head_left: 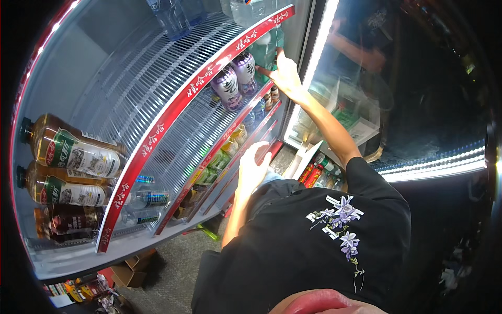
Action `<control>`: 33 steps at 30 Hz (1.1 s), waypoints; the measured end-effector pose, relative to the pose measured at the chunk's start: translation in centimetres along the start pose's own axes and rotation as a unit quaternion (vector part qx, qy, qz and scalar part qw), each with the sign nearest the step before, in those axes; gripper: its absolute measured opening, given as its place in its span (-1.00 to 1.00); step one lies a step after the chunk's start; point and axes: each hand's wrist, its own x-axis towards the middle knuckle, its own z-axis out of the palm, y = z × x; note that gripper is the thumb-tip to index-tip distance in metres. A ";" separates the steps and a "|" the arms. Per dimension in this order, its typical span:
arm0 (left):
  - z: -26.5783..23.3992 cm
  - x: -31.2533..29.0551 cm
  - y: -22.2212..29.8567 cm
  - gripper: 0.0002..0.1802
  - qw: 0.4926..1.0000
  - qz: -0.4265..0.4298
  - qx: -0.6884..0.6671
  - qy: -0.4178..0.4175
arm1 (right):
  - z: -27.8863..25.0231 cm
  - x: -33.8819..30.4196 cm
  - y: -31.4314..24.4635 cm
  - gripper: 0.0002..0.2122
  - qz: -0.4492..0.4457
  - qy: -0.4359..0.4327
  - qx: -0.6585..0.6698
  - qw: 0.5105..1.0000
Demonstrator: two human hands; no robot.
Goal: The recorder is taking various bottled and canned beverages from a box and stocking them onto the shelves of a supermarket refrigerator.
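Note:
My right hand (286, 78) reaches into the right end of a cooler shelf. Its fingers go round the near part of a pale green, see-through bottle (267, 52), whose far part is partly hidden by the red-edged shelf strip above. Just left of that hand, two bottles with white and purple wraps (227, 86) stand side by side. Lower down, my left hand (254, 166) hovers in front of the lower shelves, holding nothing. Its fingers are curved, with the thumb apart from them.
Large amber drink bottles (78, 152) stand at the upper shelf's left end, above clear bottles (148, 199). Red shelf strips (151, 131) cross the cooler. A glass door (366, 78) stands at right. Near my body is an opened carton (308, 161) beside red bottles (314, 175); cardboard boxes (130, 269) lie on the floor.

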 end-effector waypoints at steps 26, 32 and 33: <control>1.8 -3.4 -3.2 -0.59 0.972 -0.093 0.046 -0.212 | -6.0 -51.5 21.6 -0.70 0.488 -0.030 -0.154 0.858; 3.7 -4.8 -2.1 -0.61 0.943 -0.129 0.094 -0.291 | -7.5 -65.3 29.9 -0.37 0.752 -0.208 -0.075 0.621; 3.7 -5.0 -1.5 -0.61 0.944 -0.146 0.088 -0.283 | -7.1 -65.4 29.0 -0.37 0.733 -0.217 -0.122 0.633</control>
